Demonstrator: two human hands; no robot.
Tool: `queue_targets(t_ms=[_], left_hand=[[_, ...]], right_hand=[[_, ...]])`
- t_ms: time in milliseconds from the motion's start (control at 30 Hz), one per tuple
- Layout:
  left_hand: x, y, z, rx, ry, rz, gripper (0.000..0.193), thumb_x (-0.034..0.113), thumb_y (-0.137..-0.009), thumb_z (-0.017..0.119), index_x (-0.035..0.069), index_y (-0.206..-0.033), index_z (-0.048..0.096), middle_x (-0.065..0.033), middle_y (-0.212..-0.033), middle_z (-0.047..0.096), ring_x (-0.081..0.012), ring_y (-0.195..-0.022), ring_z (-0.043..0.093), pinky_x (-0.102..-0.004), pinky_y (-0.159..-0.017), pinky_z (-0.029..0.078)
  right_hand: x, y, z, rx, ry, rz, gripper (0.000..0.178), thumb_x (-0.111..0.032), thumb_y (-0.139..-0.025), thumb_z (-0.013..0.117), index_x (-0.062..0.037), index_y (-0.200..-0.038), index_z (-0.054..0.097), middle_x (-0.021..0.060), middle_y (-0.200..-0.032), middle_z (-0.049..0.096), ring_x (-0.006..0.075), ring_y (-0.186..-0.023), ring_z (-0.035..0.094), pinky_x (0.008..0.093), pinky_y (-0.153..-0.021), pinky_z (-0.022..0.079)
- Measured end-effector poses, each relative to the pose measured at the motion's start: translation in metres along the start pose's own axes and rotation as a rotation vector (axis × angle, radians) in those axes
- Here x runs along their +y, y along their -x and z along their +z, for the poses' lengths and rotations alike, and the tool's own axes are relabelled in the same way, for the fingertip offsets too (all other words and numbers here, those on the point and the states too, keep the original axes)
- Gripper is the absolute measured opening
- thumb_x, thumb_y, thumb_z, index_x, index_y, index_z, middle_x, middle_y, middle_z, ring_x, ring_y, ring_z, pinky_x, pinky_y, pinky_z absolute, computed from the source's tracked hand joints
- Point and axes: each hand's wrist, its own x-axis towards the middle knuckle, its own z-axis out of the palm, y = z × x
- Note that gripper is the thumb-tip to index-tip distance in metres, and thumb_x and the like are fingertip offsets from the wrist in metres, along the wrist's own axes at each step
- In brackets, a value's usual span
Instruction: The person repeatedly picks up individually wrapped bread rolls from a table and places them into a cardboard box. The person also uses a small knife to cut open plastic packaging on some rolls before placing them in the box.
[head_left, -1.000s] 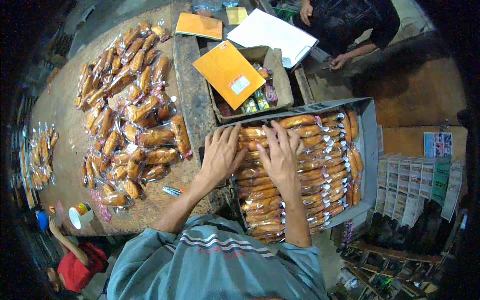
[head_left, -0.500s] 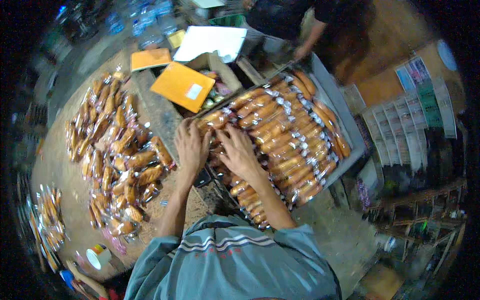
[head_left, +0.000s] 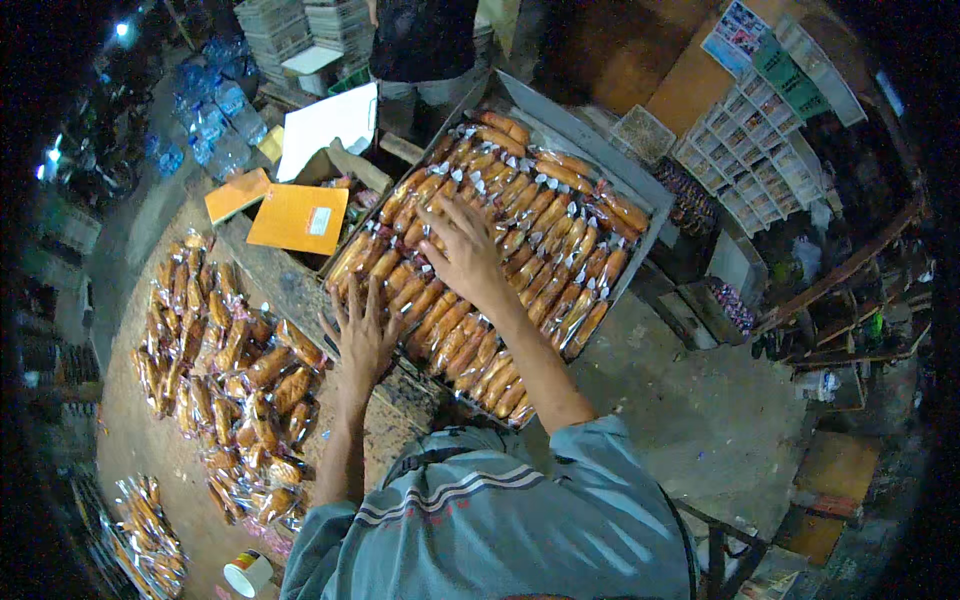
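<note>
While long, brown, plastic-wrapped breads (head_left: 450,335) lay in rows, maybe to save room, in the grey rectangular box (head_left: 590,148) on the right, the right hand (head_left: 468,252) was over them, the left hand (head_left: 362,338) by the box's left edge, fingers apart.

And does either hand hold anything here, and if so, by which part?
Nothing appears held: left hand spread by the tray, right hand spread over the wrapped breads.

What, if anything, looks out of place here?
A few wrapped loaves along the far right wall of the gray tray lie crosswise to the neat rows. On the table, the bagged bread pile is jumbled by comparison. No spill stands out.
</note>
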Motion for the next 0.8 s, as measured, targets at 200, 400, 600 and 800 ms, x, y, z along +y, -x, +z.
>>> queue_targets(t_ms=[200, 400, 600, 800], left_hand=[[-0.009, 0.04, -0.025, 0.085, 0.094, 0.092, 0.08, 0.043, -0.098, 0.07, 0.021, -0.167, 0.035, -0.0125, -0.177, 0.019, -0.043, -0.161, 0.014, -0.0712, -0.124, 0.005], [-0.039, 0.108, -0.032, 0.112, 0.014, -0.08, 0.084, 0.044, -0.095, 0.073, 0.021, -0.167, 0.036, -0.0108, -0.175, 0.026, -0.0392, -0.16, 0.02, -0.0658, -0.125, 0.005], [-0.046, 0.13, -0.028, 0.055, 0.035, -0.168, 0.088, 0.044, -0.093, 0.074, 0.021, -0.167, 0.033, -0.0101, -0.173, 0.031, -0.0376, -0.158, 0.026, -0.0617, -0.126, 0.01], [-0.019, 0.135, -0.033, -0.118, 0.138, 0.041, 0.088, 0.04, -0.093, 0.075, 0.022, -0.167, 0.033, -0.0156, -0.173, 0.027, -0.0433, -0.155, 0.029, -0.0616, -0.125, 0.016]], right_hand=[[0.017, -0.019, 0.049, -0.288, 0.334, -0.026, 0.073, -0.055, -0.097, 0.066, -0.0199, -0.158, 0.048, 0.0116, -0.171, 0.032, 0.0374, -0.159, 0.027, 0.0744, -0.124, 0.012], [0.023, -0.024, 0.069, -0.126, 0.235, -0.035, 0.076, -0.058, -0.096, 0.067, -0.0133, -0.155, 0.052, 0.0229, -0.165, 0.036, 0.0437, -0.157, 0.027, 0.0753, -0.123, 0.013], [0.025, -0.033, 0.065, -0.162, 0.068, -0.011, 0.081, -0.055, -0.089, 0.077, -0.0175, -0.155, 0.052, 0.023, -0.17, 0.027, 0.047, -0.158, 0.023, 0.0768, -0.122, 0.018], [0.029, -0.04, 0.03, -0.064, -0.121, 0.01, 0.059, -0.038, -0.091, 0.08, -0.011, -0.141, 0.063, 0.0225, -0.158, 0.046, 0.0417, -0.148, 0.041, 0.0595, -0.122, 0.033]])
